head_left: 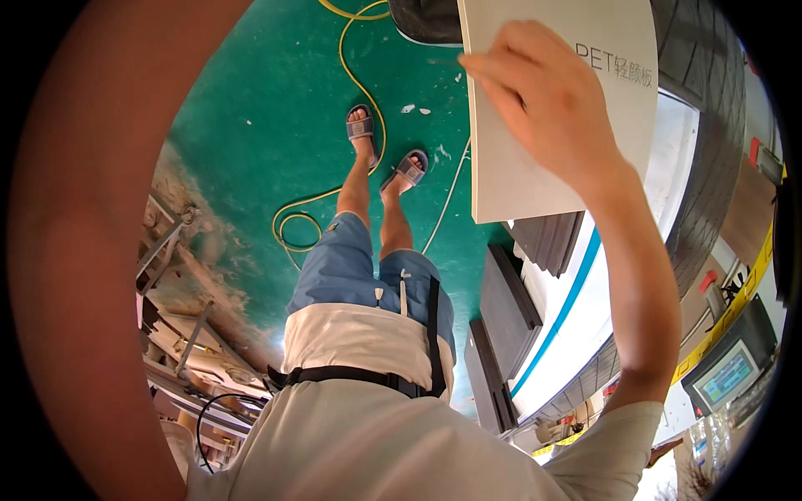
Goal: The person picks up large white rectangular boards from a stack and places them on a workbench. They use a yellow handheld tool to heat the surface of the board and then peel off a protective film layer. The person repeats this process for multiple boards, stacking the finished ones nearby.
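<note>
Along the left edge a bare forearm (79,250) fills the picture, blurred and very close to the camera; the left hand itself lies outside the view, so whether it is clenched or released cannot be told; just right of the arm, a cluttered heap of grey metal frames (180,334) stands on the worn edge of the green floor (259,108); a yellow hose (334,167) winds across that floor and loops near the person's feet, which wear grey sandals (361,127); below them come blue shorts (351,267), a pale shirt and a black strap (359,376) round the waist; to the right, dark grey panels (505,309) lean stacked beside a white machine bed with a blue stripe (568,301); above them the right hand (543,100) is raised, fingers bent and pressed against the face of a large white board (535,175), grasping it near its left edge; the board hangs upright above the dark panels, its top cut off by the picture's upper rim; further right a curved dark roller surface (710,125) bends along the rim; at the lower right a small lit screen (727,376) sits in a grey housing.
</note>
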